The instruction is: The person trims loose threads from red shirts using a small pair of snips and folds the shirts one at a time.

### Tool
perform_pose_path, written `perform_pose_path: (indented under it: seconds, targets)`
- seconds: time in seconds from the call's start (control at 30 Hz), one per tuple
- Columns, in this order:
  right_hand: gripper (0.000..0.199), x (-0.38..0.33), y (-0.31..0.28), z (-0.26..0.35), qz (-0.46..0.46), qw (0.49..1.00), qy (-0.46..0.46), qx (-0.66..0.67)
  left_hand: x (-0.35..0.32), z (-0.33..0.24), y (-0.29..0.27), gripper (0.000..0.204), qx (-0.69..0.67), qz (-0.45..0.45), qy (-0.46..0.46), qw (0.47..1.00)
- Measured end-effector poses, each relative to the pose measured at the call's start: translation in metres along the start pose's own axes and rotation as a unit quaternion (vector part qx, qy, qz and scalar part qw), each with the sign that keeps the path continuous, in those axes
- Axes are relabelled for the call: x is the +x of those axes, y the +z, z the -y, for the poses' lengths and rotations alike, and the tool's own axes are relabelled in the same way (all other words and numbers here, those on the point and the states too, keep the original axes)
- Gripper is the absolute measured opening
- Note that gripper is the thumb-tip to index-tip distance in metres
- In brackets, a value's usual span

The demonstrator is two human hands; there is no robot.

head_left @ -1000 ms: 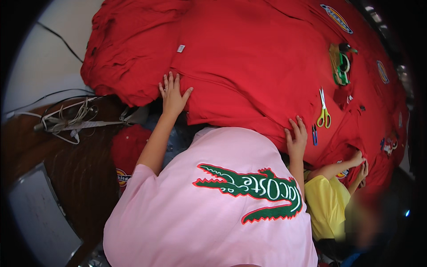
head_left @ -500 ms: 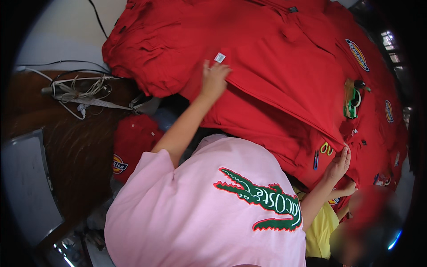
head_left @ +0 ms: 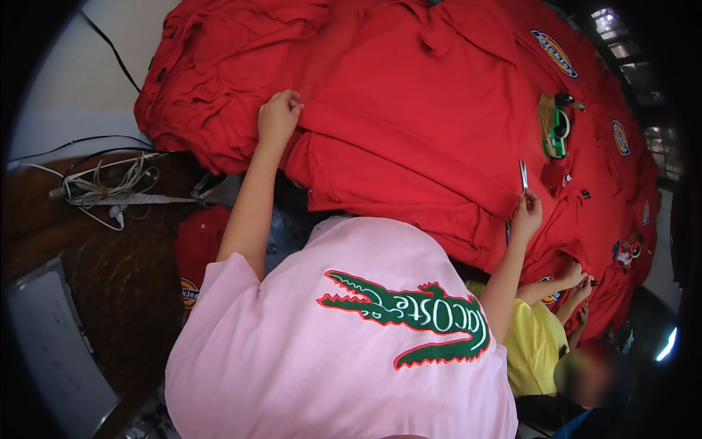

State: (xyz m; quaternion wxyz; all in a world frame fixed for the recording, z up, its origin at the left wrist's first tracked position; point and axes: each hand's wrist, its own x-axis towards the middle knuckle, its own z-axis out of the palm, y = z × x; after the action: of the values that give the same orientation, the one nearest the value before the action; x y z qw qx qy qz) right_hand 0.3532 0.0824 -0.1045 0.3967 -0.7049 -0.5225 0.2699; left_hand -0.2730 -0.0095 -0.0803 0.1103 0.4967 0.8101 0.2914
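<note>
At 12 o'clock, head view: pile of red garments (head_left: 409, 110) covers most of table.
Left hand (head_left: 278, 117): at 11 o'clock, fingers curled, pinching a fold of the red cloth at pile's left edge; arm runs down toward pink shirt (head_left: 329, 351).
Right hand (head_left: 526, 212): at 3 o'clock, closed round small scissors (head_left: 523, 175), blades pointing up, tips over red cloth near its lower edge.
Red cloth: under both hands, rumpled at left, flatter in middle.
Green-and-tan item (head_left: 553, 124): at 2 o'clock on the garments, well apart from scissors; can't tell what it is.
Oval patches (head_left: 554, 53): sewn on garments, 1–2 o'clock.
Cable bundle (head_left: 110, 186): at 9 o'clock on dark wood surface (head_left: 88, 249).
Red cap (head_left: 197, 252): below cables, just beside left forearm.
Other person: yellow sleeve (head_left: 537, 344) at 4 o'clock, their hands (head_left: 578, 282) on red cloth.
</note>
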Motion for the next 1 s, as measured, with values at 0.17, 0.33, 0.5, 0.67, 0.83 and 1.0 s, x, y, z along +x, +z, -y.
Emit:
perform_pose_path:
  seconds: [0.17, 0.33, 0.5, 0.67, 0.83, 1.0]
  targets:
    - [0.019, -0.026, 0.045, 0.071, 0.106, 0.956, -0.244, -0.125, -0.016, -0.040, 0.014, 0.017, 0.007, 0.009, 0.094, 0.995]
    - [0.020, -0.046, 0.080, 0.094, 0.161, 0.912, -0.305, -0.220, -0.029, -0.082, 0.065, 0.020, -0.027, 0.086, 0.252, 0.963]
    - [0.012, -0.061, 0.086, 0.097, 0.115, 0.904, -0.321, -0.257, -0.040, -0.114, 0.096, 0.019, 0.010, 0.133, 0.274, 0.952]
    - [0.015, -0.085, 0.067, 0.101, 0.079, 0.879, -0.400, -0.249, -0.049, -0.116, 0.097, 0.013, -0.008, 0.064, 0.346, 0.936]
    - [0.015, -0.127, 0.035, 0.078, 0.277, 0.857, -0.351, -0.256, -0.088, -0.103, 0.052, 0.013, -0.021, 0.181, 0.373, 0.910]
    - [0.014, -0.152, 0.027, 0.091, 0.464, 0.855, -0.092, -0.211, -0.142, -0.074, 0.035, 0.014, -0.041, 0.345, 0.298, 0.889]
